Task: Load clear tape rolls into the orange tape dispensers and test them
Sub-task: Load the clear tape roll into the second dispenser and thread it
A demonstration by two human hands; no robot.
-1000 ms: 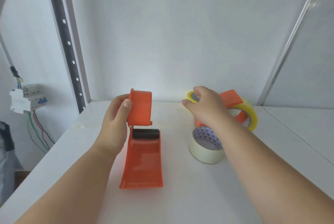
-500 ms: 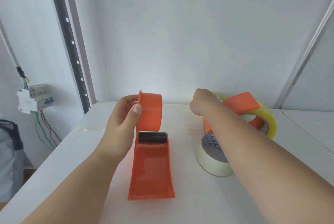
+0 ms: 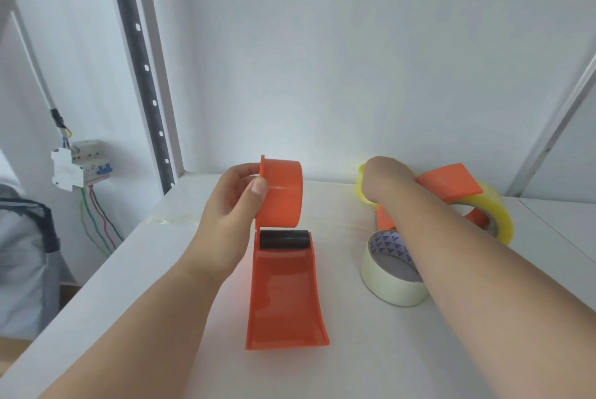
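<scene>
Left hand grips the round core holder of the near orange dispenser: thumb pressed on the drum's near side by the flange, other fingers wrapped behind it. Fingers closed around the drum. No tape on this dispenser; black roller sits just below the drum, curved orange shield lying flat on the white table, pointing toward the camera.

Right hand reaches to the back of the table, knuckles up, fingers curled down over the edge of a yellowish clear tape roll that is mounted on the second orange dispenser. Fingertips are hidden under the hand; looks like a closed grip on the roll's left rim, cannot tell how tight. Right forearm crosses over a loose whitish tape roll lying flat, cardboard core with blue triangle print, just in front of the second dispenser.

Table white, matte. White wall behind. Perforated dark metal upright at left rear, a pale metal strut at right. Circuit breaker box with coloured wires on the left wall, grey fabric item below it.
</scene>
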